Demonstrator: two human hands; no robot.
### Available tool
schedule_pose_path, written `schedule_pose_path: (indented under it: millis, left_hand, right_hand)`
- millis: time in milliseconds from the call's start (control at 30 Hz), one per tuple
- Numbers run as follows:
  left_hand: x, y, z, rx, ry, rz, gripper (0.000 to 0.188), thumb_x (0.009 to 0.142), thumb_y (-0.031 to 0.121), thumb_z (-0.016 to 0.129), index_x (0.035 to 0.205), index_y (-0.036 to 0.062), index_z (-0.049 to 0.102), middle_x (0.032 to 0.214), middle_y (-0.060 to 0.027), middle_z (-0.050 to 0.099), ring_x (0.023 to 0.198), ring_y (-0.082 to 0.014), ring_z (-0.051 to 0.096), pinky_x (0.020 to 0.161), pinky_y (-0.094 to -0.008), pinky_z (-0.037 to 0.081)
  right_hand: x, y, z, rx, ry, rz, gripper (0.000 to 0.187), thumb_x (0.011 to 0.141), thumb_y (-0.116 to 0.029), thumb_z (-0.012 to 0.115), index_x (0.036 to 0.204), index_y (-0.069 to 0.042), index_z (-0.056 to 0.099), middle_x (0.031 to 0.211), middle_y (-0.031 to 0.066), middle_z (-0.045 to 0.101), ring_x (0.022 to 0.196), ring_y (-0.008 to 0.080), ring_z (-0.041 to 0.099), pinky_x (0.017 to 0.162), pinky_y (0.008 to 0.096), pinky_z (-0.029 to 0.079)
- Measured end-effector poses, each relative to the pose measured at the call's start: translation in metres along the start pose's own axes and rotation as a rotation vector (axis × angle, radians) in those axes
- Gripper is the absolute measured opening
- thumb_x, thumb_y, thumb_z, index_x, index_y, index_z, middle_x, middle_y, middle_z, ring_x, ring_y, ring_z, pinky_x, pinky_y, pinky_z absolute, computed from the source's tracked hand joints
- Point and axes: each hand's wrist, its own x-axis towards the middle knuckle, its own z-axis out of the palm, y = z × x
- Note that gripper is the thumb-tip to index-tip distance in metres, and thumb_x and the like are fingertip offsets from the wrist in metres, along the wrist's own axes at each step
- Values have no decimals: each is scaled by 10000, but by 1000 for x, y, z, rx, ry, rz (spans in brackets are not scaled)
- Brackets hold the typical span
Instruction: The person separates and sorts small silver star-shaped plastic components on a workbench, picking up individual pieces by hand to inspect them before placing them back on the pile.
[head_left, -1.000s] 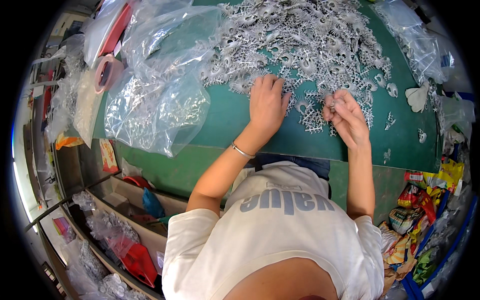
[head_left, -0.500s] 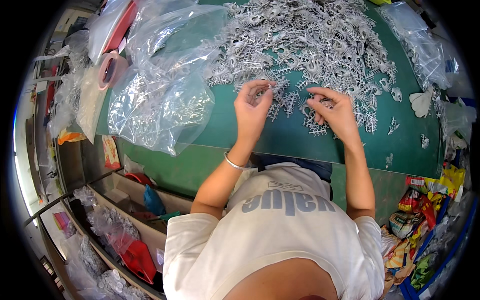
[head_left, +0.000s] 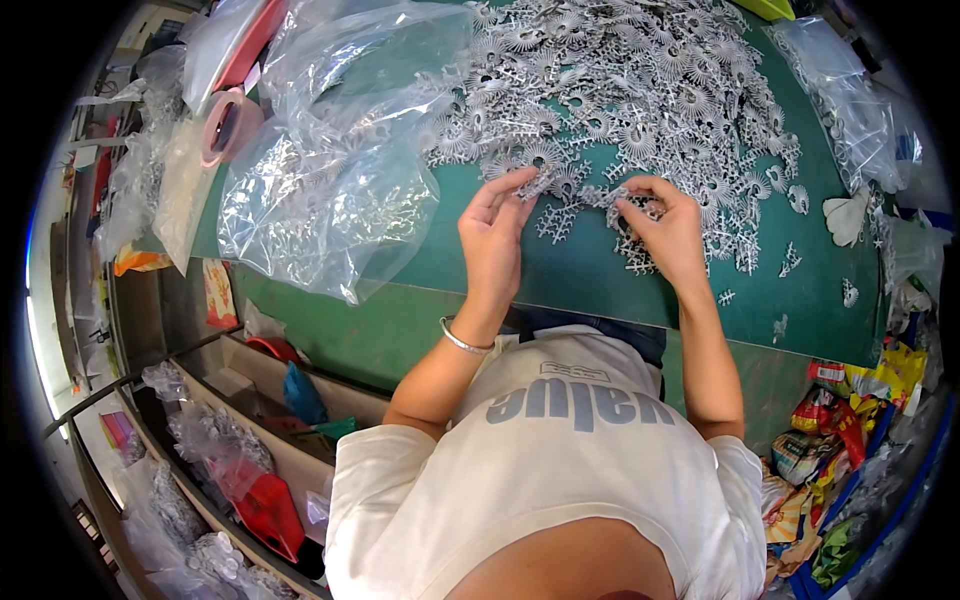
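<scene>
A large heap of small silvery-grey pieces (head_left: 640, 95), some fan-shaped rings and some branched like twigs, covers the back of the green table (head_left: 560, 280). At the heap's near edge, my left hand (head_left: 491, 235) pinches a grey piece (head_left: 541, 184) between thumb and fingertips. To its right, my right hand (head_left: 668, 228) has curled fingers closed on a branched grey piece (head_left: 598, 196). More branched pieces (head_left: 556, 223) lie on the table between the two hands. The fingers partly hide what each hand holds.
Clear plastic bags (head_left: 325, 215) lie left of the heap, beside a pink tape roll (head_left: 231, 127). More plastic bags (head_left: 840, 90) and a white flat piece (head_left: 846, 217) lie at the right. Below left stands an open drawer (head_left: 350, 400); colourful packets (head_left: 820, 430) are at the lower right.
My left hand has shifted slightly left and its fingers have straightened toward the heap. My right hand, earlier with thumb and forefinger apart, now pinches a branched piece.
</scene>
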Motion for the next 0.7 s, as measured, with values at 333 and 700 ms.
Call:
schedule_pose_path:
  millis: [333,700]
  left_hand:
    - [-5,-14,-19,57,-7,37,240,819,-82,484,1052,-62,537,1045,-102,575,986,-155,547,911,-303,432]
    - [-9,-19,-30,856,22,480,259,759,-83,548,999,-2,600,1186,-120,465,1118,-242,452,906,-315,389]
  right_hand:
    - [-1,5,-27,-107,160,-51,158,763,-45,651,914,-5,619,771,67,607,530,114,536,465,252,421]
    - [-31,-17,54,-660,11,-453,255,687,-150,711,868,-18,588,862,81,502,720,260,570,579,363,464]
